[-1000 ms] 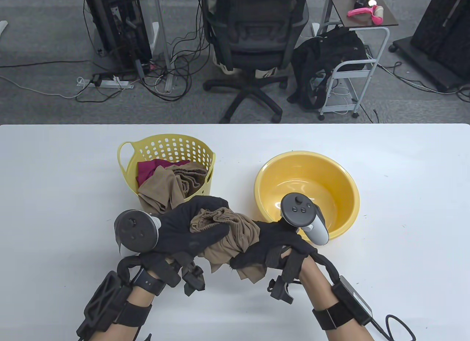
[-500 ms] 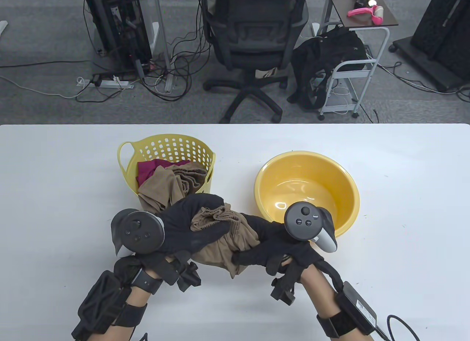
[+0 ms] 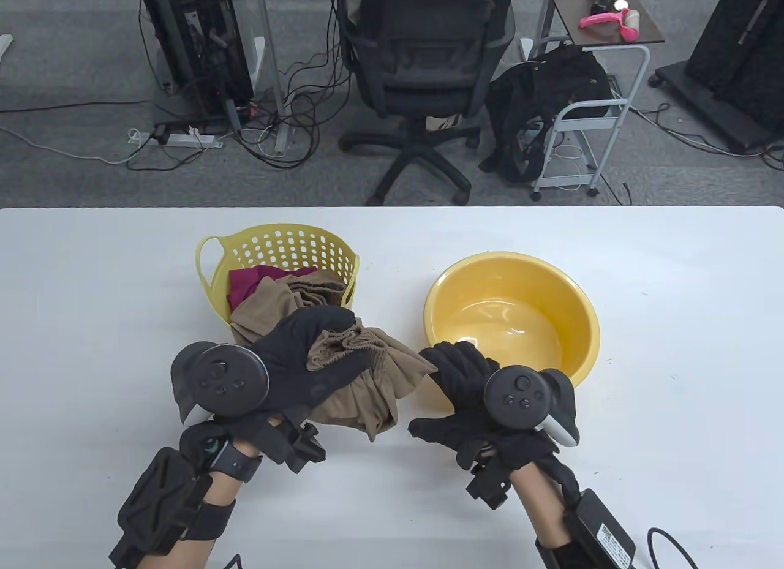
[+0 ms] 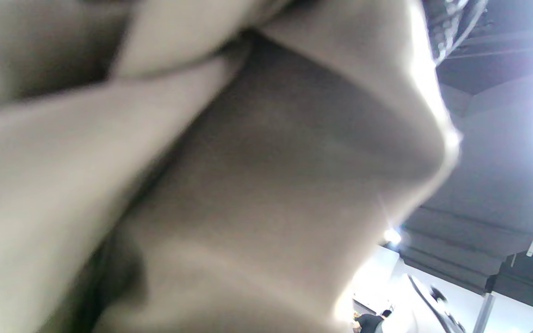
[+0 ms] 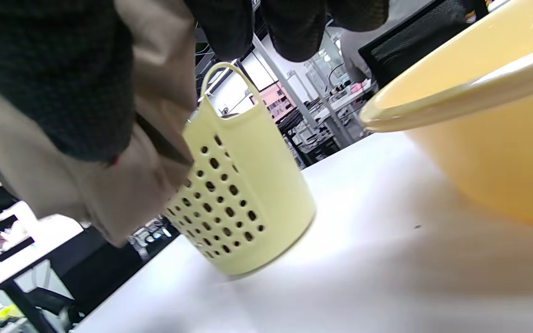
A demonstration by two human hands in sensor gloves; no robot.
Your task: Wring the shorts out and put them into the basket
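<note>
My left hand (image 3: 306,373) holds the bunched tan shorts (image 3: 373,385) above the table (image 3: 92,324), its grip curled round the waistband end, just in front of the yellow basket (image 3: 278,250) (which already contains tan and magenta cloth). My right hand (image 3: 465,397) hovers beside the shorts, fingers relaxed and spread, gripping nothing; whether a fingertip touches the fabric I cannot tell. The yellow basin (image 3: 514,324) stands right of the basket, nearer the table's middle.
</note>
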